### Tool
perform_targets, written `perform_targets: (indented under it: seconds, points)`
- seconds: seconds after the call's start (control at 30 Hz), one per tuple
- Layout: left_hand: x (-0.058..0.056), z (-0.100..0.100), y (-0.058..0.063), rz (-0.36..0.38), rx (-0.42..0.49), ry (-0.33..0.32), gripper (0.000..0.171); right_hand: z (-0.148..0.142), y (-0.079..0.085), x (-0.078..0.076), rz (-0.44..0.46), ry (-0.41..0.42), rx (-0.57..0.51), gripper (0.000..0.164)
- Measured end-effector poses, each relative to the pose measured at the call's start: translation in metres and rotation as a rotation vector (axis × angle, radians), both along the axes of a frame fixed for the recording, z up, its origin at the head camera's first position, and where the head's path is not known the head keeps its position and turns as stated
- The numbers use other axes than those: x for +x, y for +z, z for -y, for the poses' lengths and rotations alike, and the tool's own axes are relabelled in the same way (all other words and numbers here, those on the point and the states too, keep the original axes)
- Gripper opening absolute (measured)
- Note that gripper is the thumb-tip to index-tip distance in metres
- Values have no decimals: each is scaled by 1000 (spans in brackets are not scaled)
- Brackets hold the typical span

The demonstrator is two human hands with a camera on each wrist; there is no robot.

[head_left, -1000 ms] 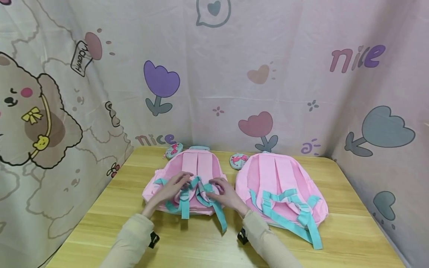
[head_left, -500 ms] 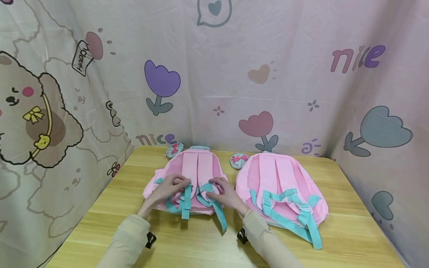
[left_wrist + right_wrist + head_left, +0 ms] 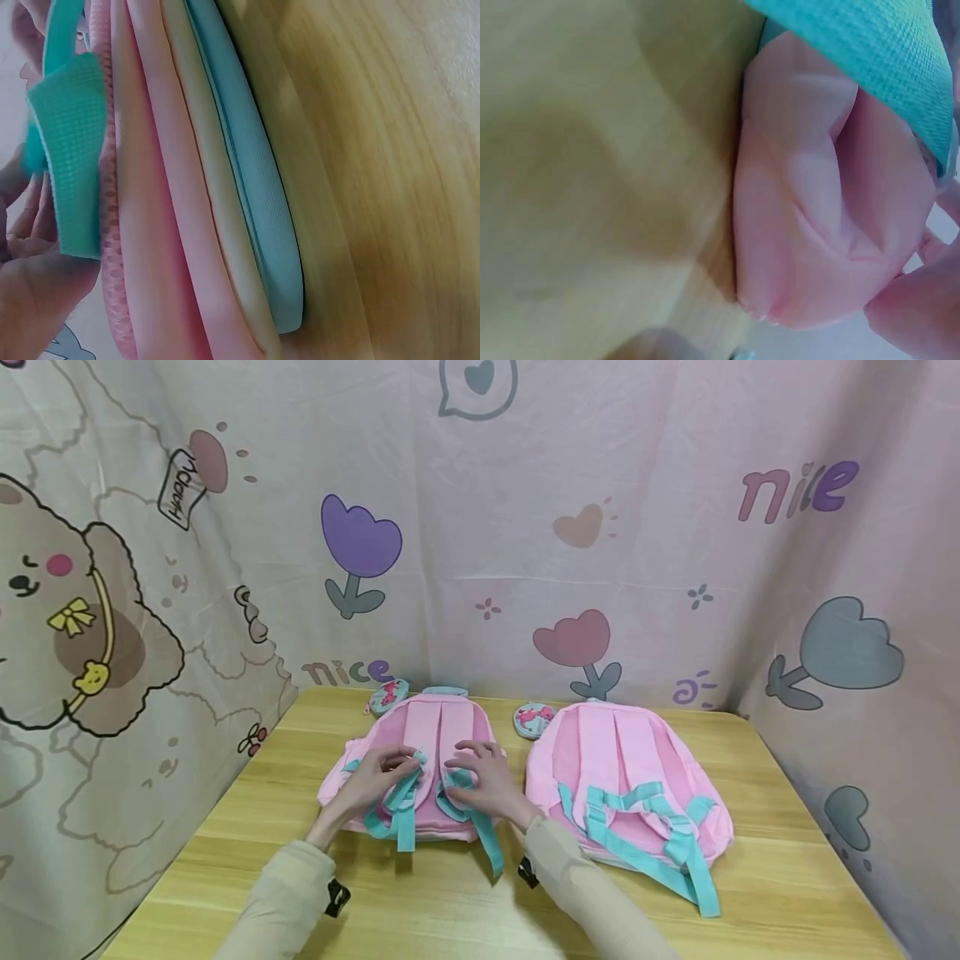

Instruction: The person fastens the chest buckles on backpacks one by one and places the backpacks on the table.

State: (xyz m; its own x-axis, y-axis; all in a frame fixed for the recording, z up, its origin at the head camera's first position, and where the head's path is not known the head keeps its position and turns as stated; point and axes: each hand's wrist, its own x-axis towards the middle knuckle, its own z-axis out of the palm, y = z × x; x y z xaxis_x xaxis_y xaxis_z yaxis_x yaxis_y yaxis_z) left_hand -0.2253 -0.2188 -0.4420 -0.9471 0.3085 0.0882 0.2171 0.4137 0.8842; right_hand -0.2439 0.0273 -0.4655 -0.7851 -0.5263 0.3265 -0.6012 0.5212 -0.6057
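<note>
A small pink backpack (image 3: 386, 727) lies on the table with its shoulder straps facing up. My left hand (image 3: 377, 779) pinches the teal webbing (image 3: 405, 789) of its left strap between thumb and fingers. Close up in the left wrist view, the teal webbing (image 3: 71, 150) stands out from the mesh back beside my left hand (image 3: 45, 292). My right hand (image 3: 487, 783) is over the other shoulder strap, fingers spread and slightly bent, with the teal strap end (image 3: 486, 843) hanging below. The right wrist view has the pink bag side (image 3: 802, 202) and my right hand (image 3: 919, 307) partly cut off.
A second pink backpack (image 3: 555, 768) lies to the right, its teal straps (image 3: 652, 860) linked across its lower back. Round teal-and-pink pouches (image 3: 534, 720) sit beside both bags. Beneath them is a wooden table (image 3: 450, 910), with a printed curtain (image 3: 465, 527) behind.
My left hand has drawn the left strap's teal webbing to the left, away from the middle of the bag. My right hand has shifted up and left, its fingers spreading over the right strap.
</note>
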Motion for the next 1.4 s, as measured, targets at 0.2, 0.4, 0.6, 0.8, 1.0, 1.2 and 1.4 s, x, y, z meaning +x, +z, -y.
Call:
perform_targets:
  seconds: [0.2, 0.4, 0.6, 0.8, 1.0, 1.2, 1.4]
  points:
    - [0, 0, 0, 6, 25, -3, 32, 10, 1, -4, -38, 50, 37, 27]
    - [-1, 0, 1, 15, 40, -30, 31, 14, -1, -7, -99, 69, 0, 25]
    - [-1, 2, 2, -10, 17, -55, 29, 15, -5, -6, -175, 25, -50, 26]
    - [1, 3, 4, -12, -64, -55, 27, 16, -9, -4, -225, -13, -106, 28]
    - [2, 1, 6, -24, -121, -61, 28, 17, -7, -2, -235, -35, -52, 29]
    - [1, 1, 6, -11, -136, -54, 28, 18, -6, -1, -222, -46, -24, 29]
    - [1, 1, 5, -16, -143, -49, 26, 17, -4, 0, -175, -22, -30, 29]
